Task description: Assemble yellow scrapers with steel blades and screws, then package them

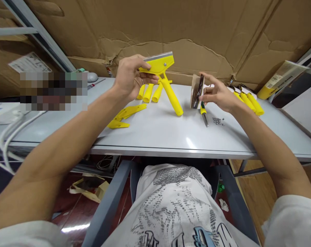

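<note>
My left hand (136, 73) is closed on the head of a yellow scraper (170, 94), which has a grey metal edge on top, one screw in its face and its handle slanting down to the right. Between the fingers and thumb of my right hand (216, 91) stands a thin brown and black cardboard packet (197, 92), held upright above the table. A screwdriver (204, 115) with a green and yellow handle lies just below the packet. Beside it is a small pile of metal screws (217, 120). Yellow handles (147, 94) lie behind the scraper, and flat yellow head pieces (126, 115) lie under my left forearm.
On the right of the white table (150, 137) lie more yellow scrapers (248, 101), near a yellow and grey box (276, 79). Cardboard (176, 31) walls the back. White cables (8, 140) hang over the left front edge, and a metal frame post (42, 31) rises at left.
</note>
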The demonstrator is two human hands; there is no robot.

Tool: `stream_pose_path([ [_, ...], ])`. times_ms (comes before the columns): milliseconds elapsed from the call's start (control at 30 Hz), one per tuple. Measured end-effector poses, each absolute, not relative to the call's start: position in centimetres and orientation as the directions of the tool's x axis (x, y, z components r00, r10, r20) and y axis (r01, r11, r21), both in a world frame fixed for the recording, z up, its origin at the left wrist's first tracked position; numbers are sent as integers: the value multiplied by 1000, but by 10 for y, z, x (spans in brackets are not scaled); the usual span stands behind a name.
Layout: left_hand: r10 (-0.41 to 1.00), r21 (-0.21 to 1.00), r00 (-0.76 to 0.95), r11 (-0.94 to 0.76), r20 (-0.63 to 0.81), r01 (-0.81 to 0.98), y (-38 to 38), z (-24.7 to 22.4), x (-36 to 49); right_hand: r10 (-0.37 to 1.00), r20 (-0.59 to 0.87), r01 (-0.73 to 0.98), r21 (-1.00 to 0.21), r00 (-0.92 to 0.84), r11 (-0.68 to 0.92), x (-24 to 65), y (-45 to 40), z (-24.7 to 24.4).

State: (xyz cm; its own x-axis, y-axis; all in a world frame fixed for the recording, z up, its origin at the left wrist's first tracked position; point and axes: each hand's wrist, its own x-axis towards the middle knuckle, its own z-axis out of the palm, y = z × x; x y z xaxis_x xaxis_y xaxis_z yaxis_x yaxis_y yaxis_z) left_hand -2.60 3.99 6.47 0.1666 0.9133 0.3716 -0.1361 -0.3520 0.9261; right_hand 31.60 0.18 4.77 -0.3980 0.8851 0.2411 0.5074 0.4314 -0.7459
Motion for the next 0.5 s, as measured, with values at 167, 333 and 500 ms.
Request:
stream_pose_path([
  [167, 922, 926, 128, -347, 366, -147, 40, 64, -22, 873, 111, 674, -592, -475, 442, 301, -10, 45],
  [333, 923, 927, 120, -351, 366, -131, 37, 64, -21, 861, 210, 844, -192, -463, 501, 292, -16, 41],
  [500, 931, 941, 143, -321, 335, -107, 44, 62, -27, 810, 49, 799, -140, -585, 585, 303, -9, 38],
])
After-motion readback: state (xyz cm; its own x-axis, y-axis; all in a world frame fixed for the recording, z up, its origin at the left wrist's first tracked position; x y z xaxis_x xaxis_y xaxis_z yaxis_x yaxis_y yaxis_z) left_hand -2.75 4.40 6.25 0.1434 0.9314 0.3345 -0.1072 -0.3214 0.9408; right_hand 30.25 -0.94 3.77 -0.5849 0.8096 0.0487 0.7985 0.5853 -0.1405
